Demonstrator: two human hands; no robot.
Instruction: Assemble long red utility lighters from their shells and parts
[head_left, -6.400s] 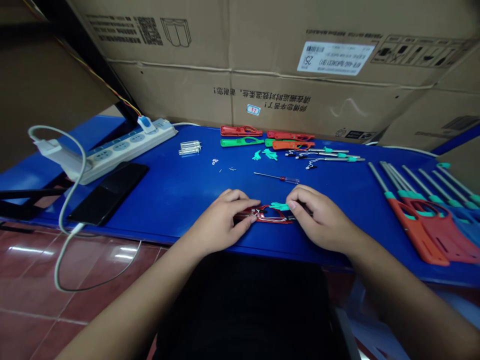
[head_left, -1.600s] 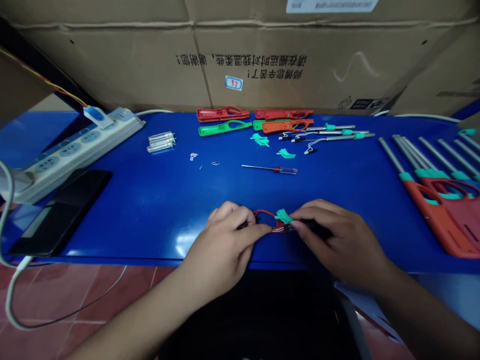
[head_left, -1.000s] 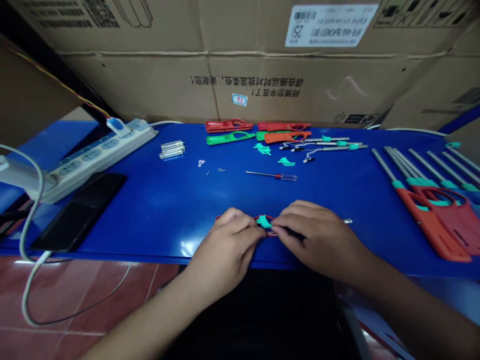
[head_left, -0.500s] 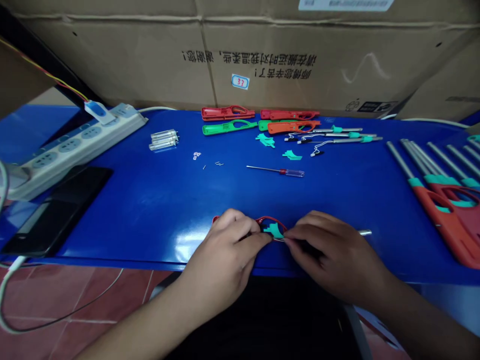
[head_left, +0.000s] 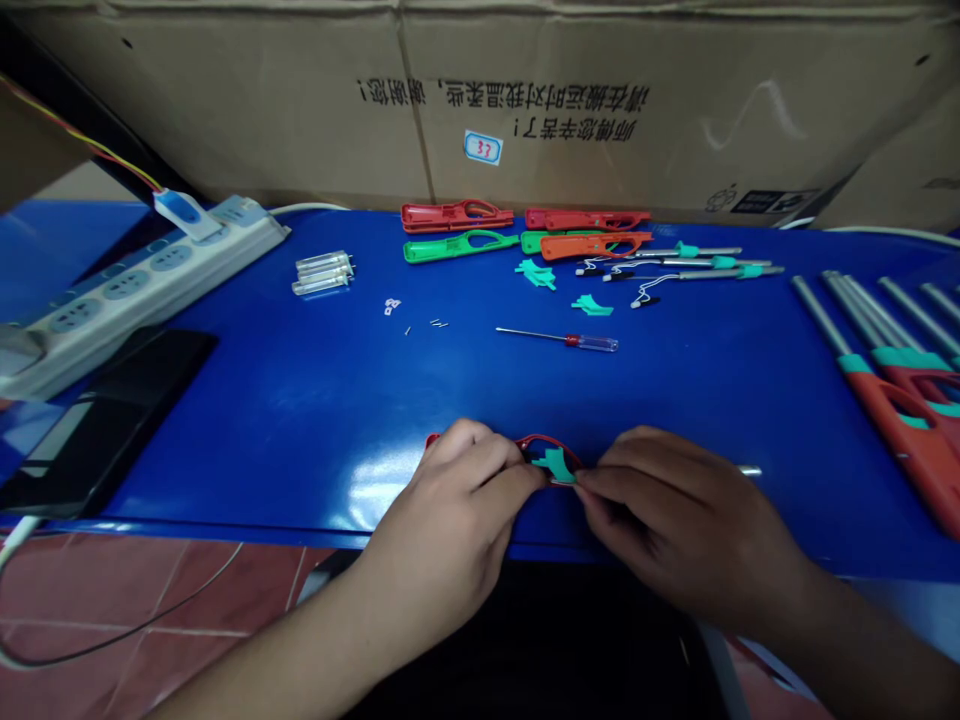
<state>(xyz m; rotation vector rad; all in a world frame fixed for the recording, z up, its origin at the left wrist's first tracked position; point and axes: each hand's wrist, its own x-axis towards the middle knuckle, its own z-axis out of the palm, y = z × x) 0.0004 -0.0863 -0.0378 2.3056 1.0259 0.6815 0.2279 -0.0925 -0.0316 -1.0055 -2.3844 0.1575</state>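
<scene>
Low in the head view, near the table's front edge, lies a red lighter casing half (head_left: 551, 439) with a teal trigger piece (head_left: 556, 464) at its loop-shaped opening. My left hand (head_left: 461, 500) is closed over the casing's left part, covering most of it. Thumb and fingertips of my right hand (head_left: 675, 510) pinch at the casing's right end, by the trigger's lower corner; what exactly they grip is hidden. Beyond the right hand, the end of a metal tube (head_left: 748, 470) sticks out, its other end covered by that hand.
Behind the hands lie a screwdriver (head_left: 559, 338), small screws (head_left: 439, 323), loose teal triggers (head_left: 592, 305), casing halves (head_left: 459, 247), wired metal tubes (head_left: 705, 274) and clear lighter tanks (head_left: 324, 272). Assembled lighters (head_left: 907, 420) lie right. A power strip (head_left: 142, 285) and phone (head_left: 112, 420) lie left.
The camera view has shifted slightly. Both hands stay at the red casing, and the right fingertips and trigger appear a little farther right. Nothing has been let go.
</scene>
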